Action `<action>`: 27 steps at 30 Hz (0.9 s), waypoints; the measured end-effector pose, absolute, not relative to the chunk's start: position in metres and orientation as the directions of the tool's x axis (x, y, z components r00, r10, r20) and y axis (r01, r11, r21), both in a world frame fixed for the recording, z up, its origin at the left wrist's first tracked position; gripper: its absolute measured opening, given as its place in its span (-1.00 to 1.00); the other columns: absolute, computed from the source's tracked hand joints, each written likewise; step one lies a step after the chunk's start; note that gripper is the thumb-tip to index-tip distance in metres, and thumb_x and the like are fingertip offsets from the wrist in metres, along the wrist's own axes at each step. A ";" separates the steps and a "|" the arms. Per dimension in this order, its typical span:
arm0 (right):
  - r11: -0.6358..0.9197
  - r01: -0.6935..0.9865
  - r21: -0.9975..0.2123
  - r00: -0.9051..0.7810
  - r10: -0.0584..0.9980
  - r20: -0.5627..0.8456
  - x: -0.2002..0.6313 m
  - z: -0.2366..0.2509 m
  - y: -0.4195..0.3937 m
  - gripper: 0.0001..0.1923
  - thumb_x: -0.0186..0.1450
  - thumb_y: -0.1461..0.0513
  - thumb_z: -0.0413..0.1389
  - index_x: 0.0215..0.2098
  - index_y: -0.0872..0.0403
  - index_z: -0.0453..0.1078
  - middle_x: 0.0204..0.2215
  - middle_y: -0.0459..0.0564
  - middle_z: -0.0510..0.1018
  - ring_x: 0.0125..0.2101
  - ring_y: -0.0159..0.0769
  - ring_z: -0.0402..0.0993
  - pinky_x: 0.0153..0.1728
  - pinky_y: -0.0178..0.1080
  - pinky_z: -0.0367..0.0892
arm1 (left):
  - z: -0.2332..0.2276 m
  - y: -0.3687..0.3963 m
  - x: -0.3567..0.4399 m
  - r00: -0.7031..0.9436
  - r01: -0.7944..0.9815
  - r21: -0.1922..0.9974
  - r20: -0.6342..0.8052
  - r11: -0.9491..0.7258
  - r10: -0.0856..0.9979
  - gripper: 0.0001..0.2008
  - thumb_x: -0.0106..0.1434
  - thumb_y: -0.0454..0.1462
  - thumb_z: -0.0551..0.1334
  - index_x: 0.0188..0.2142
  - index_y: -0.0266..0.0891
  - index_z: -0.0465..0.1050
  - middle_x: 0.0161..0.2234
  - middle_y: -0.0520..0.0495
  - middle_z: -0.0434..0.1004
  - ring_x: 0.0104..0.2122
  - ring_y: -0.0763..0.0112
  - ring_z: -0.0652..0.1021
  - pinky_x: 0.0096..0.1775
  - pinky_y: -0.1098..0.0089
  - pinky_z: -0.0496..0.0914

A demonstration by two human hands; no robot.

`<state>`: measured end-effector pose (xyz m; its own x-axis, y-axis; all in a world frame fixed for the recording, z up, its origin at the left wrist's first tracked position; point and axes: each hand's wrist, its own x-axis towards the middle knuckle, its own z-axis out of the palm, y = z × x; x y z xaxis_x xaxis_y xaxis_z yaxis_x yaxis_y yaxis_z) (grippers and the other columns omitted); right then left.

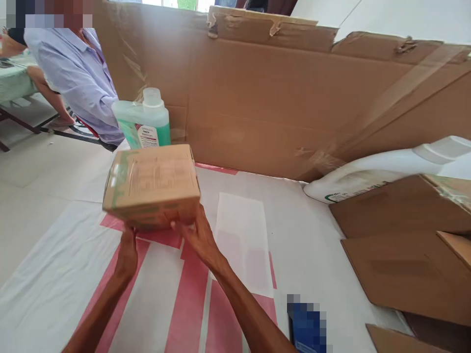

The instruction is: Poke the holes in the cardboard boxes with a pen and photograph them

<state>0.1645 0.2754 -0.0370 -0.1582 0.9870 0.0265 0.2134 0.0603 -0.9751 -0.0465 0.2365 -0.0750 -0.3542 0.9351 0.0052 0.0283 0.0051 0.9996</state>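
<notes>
A small cardboard box with printed text and greenish tape marks on it is held up over the white cloth. My left hand supports it from below at the left, its fingers mostly hidden beneath. Gripping the lower right corner is my right hand, with a finger along the front face. Just behind the box stands a bottle of green liquid with a white cap and a label; the box covers its lower part.
A tall cardboard panel walls off the back. At right lie a white bottle and an open carton. Pink and white sheets lie on the cloth, and a blue packet is near the front. Another person's sleeve shows at left.
</notes>
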 end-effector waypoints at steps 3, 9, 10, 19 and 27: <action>-0.027 0.207 -0.978 -0.089 0.995 -0.047 0.196 -0.032 0.229 0.04 0.33 -0.08 0.37 0.62 -0.12 0.01 0.51 0.15 0.29 0.48 0.12 0.24 0.39 0.19 0.34 | -0.087 0.176 -0.017 -0.311 0.128 0.986 -0.066 0.110 0.948 -0.27 0.52 0.31 -0.16 0.46 0.18 0.33 0.37 -0.08 0.51 0.46 0.09 0.39 0.47 -0.02 0.28; -0.094 0.125 -0.988 0.019 0.996 -0.093 0.251 -0.026 0.176 -0.24 0.27 -0.08 0.41 0.33 0.02 0.40 0.25 0.20 0.59 0.32 0.13 0.47 0.34 0.18 0.38 | -0.080 0.136 0.016 -0.176 0.165 0.978 -0.098 0.127 0.979 -0.25 0.47 0.37 -0.11 0.33 0.12 0.46 0.26 -0.17 0.58 0.32 -0.03 0.53 0.37 -0.12 0.41; -0.104 0.114 -0.988 0.020 0.995 -0.102 0.261 -0.026 0.172 -0.28 0.27 -0.07 0.41 0.29 0.03 0.43 0.23 0.20 0.60 0.31 0.12 0.48 0.34 0.19 0.37 | -0.077 0.137 0.021 -0.163 0.155 0.981 -0.090 0.115 0.983 -0.23 0.46 0.38 -0.09 0.31 0.07 0.48 0.24 -0.20 0.58 0.27 -0.04 0.56 0.34 -0.13 0.44; -0.077 0.059 -0.995 0.003 0.997 -0.077 0.271 -0.045 0.148 -0.08 0.21 -0.03 0.45 0.46 -0.07 0.32 0.40 0.17 0.45 0.40 0.13 0.37 0.42 0.19 0.31 | -0.071 0.179 0.031 -0.238 0.110 0.994 0.026 0.001 0.971 -0.22 0.41 0.34 0.12 0.23 -0.22 0.52 0.27 -0.35 0.55 0.41 -0.10 0.38 0.49 -0.08 0.16; -0.012 0.071 -0.997 0.177 0.984 0.001 0.276 -0.042 0.124 0.04 0.25 -0.09 0.42 0.56 -0.03 0.16 0.46 0.18 0.36 0.43 0.10 0.32 0.45 0.18 0.26 | -0.059 0.165 0.057 -0.026 0.067 0.995 0.074 -0.072 0.997 -0.19 0.42 0.35 0.13 0.36 -0.16 0.43 0.41 -0.35 0.43 0.37 -0.04 0.46 0.33 0.03 0.44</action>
